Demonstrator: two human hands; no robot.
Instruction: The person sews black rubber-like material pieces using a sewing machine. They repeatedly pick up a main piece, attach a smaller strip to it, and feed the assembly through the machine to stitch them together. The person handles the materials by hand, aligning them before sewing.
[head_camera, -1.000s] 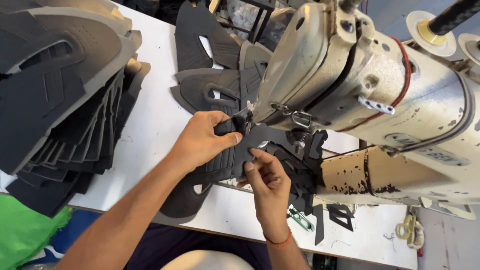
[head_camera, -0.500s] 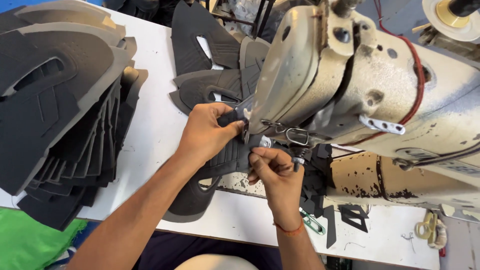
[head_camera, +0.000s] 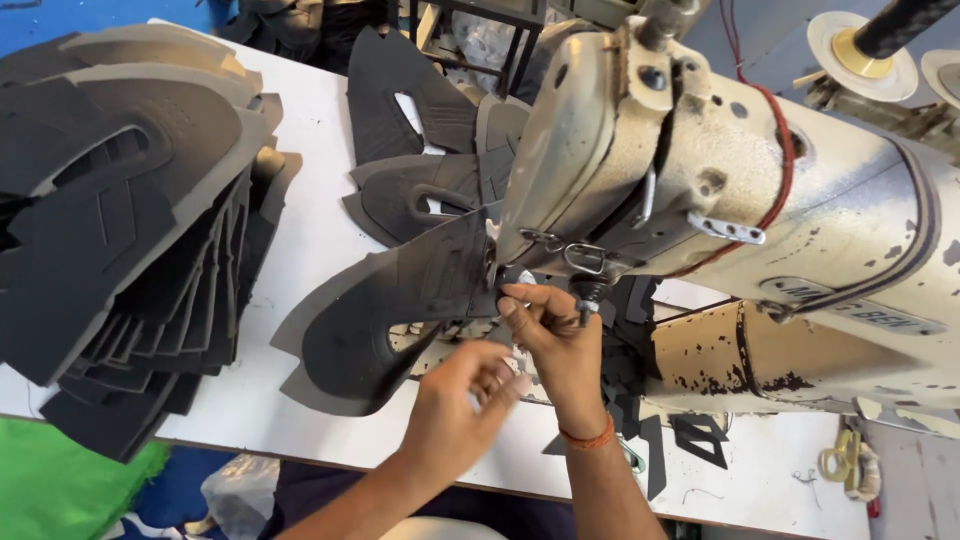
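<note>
Stack of dark grey foam shoe-upper panels: one pile, well apart to the left of both hands; panels too many and overlapped to count.

Dark grey curved shoe-upper piece: one, under the needle area. It lies left of and just above the fingers, its long axis slanting from lower left up to upper right, the right end meeting the machine head.

Left hand: one; fingers curled loosely below the piece, whether they touch it I cannot tell.

Right hand: one, the nearer to the piece's right end; fingertips pinched together at that end by the presser foot.

Worn cream industrial sewing machine: one, right of the fingers.

Loose dark panels: at least three, beyond the fingers.

White table: one.
</note>
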